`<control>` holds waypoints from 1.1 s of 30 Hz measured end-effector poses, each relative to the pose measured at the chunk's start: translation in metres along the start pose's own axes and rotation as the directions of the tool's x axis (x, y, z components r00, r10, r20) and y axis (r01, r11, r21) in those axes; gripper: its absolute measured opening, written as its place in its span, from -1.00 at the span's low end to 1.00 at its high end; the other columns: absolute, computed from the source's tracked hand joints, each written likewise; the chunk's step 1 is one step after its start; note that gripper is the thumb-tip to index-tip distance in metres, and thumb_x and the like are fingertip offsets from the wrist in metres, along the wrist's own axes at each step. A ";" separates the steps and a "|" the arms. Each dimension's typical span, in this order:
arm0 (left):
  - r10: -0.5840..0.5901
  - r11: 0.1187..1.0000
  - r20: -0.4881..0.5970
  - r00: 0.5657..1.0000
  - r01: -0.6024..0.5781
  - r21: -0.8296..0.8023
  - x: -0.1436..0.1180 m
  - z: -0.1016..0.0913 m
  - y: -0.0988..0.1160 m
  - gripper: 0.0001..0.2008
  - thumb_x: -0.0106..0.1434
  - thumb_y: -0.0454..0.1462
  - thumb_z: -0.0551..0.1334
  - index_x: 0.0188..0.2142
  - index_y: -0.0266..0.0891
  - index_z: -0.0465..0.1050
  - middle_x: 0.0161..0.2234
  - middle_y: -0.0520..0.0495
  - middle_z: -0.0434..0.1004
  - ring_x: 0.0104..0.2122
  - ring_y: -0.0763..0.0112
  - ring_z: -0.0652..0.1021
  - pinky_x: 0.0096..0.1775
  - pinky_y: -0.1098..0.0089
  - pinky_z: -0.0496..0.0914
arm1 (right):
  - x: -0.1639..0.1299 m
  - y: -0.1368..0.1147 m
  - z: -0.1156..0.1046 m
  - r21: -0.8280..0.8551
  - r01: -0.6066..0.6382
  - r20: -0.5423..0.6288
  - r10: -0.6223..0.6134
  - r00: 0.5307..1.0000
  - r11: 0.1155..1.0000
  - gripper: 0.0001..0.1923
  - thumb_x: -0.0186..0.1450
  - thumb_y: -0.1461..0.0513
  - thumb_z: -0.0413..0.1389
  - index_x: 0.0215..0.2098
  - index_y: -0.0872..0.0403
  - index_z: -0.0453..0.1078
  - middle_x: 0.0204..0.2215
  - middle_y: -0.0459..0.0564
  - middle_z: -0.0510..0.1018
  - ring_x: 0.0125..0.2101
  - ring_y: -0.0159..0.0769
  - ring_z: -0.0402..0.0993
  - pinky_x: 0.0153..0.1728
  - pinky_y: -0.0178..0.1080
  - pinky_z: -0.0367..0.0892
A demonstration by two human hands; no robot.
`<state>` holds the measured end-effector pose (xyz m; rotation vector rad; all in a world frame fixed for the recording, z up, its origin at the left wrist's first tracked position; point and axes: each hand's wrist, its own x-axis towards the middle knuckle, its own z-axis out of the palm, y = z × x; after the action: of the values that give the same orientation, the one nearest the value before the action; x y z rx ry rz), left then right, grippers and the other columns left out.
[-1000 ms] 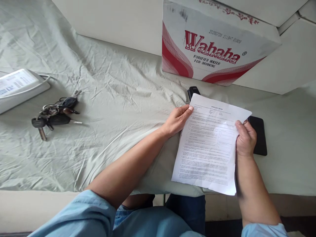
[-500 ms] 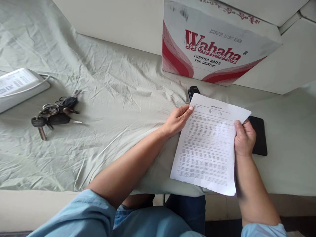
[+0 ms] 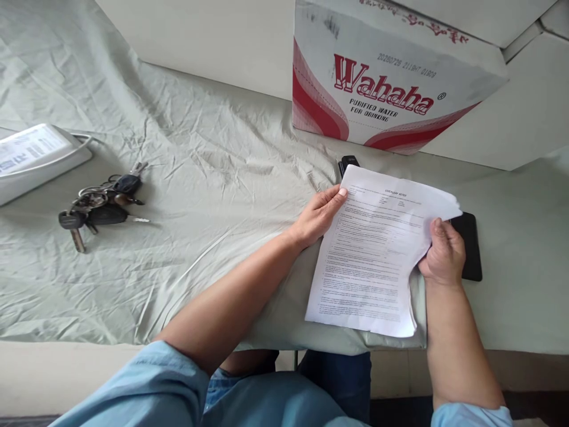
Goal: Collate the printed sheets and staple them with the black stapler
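Note:
Printed sheets of paper (image 3: 364,261), headed "Overleaf Notes", are held up above the cloth between my two hands. My left hand (image 3: 317,218) pinches their upper left edge, thumb on top. At the right edge my right hand (image 3: 444,249) grips the paper with its thumb in front and the other fingers curled behind. The right side bends there, and more than one layer shows at the lower right corner. Behind my right hand lies a black phone-like slab (image 3: 470,246), partly covered. A small black object (image 3: 349,160) peeks out above the paper's top left corner.
A white and red Wahaha water carton (image 3: 391,89) stands at the back against the pale wall. On the green cloth (image 3: 213,178) to the left lie a bunch of keys (image 3: 104,201) and a white box-like device (image 3: 40,157) with a cable. The table's front edge runs before my lap.
My right hand has shifted slightly right and pulled the paper's right edge along, so that side now curves. The lower right corner has risen. My left hand has barely moved.

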<state>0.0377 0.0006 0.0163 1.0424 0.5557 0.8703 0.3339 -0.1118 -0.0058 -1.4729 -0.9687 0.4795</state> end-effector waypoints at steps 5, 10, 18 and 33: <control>0.008 0.997 -0.006 1.000 -0.007 0.075 0.000 0.001 -0.001 -0.26 0.40 0.45 0.36 -0.16 -0.20 0.63 -0.26 -0.07 0.67 -0.25 0.30 0.60 -0.15 0.26 0.53 | -0.006 -0.009 0.006 0.052 -0.065 -0.056 0.068 0.996 0.997 -0.51 0.39 -0.23 0.46 -0.26 -0.01 0.66 -0.32 -0.02 0.68 -0.17 -0.13 0.72 -0.08 -0.09 0.71; -0.001 0.995 0.039 0.999 -0.003 0.104 0.001 0.001 -0.003 -0.28 0.46 0.44 0.30 -0.10 -0.18 0.58 -0.18 -0.11 0.70 -0.18 0.23 0.65 -0.13 0.25 0.54 | -0.006 -0.014 0.008 0.006 -0.063 -0.023 0.063 0.998 0.998 -0.53 0.38 -0.20 0.49 -0.16 0.00 0.73 -0.20 0.02 0.78 -0.05 -0.07 0.77 0.07 -0.04 0.71; 0.113 0.963 -0.144 0.983 -0.072 0.261 0.003 -0.004 -0.008 -0.48 0.56 0.16 0.39 0.26 -0.08 0.50 -0.12 -0.07 0.68 -0.19 0.29 0.63 -0.07 0.25 0.56 | -0.009 -0.018 -0.013 -0.127 -0.165 0.191 0.187 0.964 0.978 -0.55 0.42 -0.21 0.44 -0.18 -0.03 0.71 -0.31 -0.03 0.75 -0.23 -0.06 0.76 -0.08 -0.03 0.69; 0.138 0.854 -0.045 0.989 -0.096 0.512 0.010 -0.006 -0.007 -0.75 0.60 -0.22 0.24 -0.03 -0.19 0.74 0.00 -0.13 0.86 0.00 0.27 0.76 0.12 0.29 0.55 | 0.007 -0.018 -0.001 -0.154 0.052 -0.092 -0.066 0.994 0.987 -0.52 0.23 -0.17 0.60 -0.21 -0.03 0.68 -0.45 -0.16 0.61 -0.57 -0.40 0.37 -0.54 -0.25 0.30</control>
<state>0.0416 0.0098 0.0073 1.5426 0.8254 0.8964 0.3333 -0.1088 0.0134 -1.5835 -0.9863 0.2939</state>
